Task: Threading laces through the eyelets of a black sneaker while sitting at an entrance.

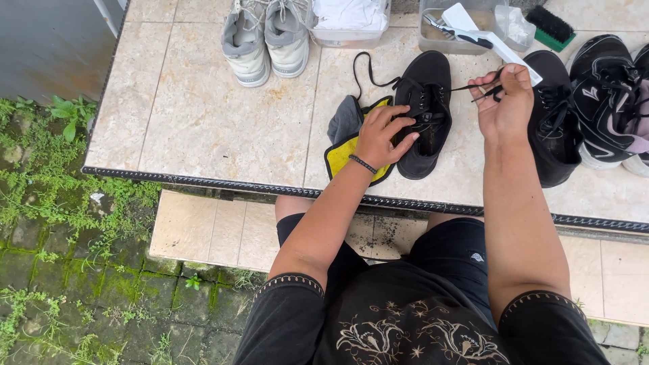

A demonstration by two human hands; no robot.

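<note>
Left hand (pixel 382 137) presses the black shoe (pixel 424 111) (fingers spread), while right hand (pixel 506 101) pinches its lace (pixel 473 86).

Left hand (pixel 382 137) steadies black shoe (pixel 424 111); right hand (pixel 506 101) pinches lace (pixel 473 86).
</note>
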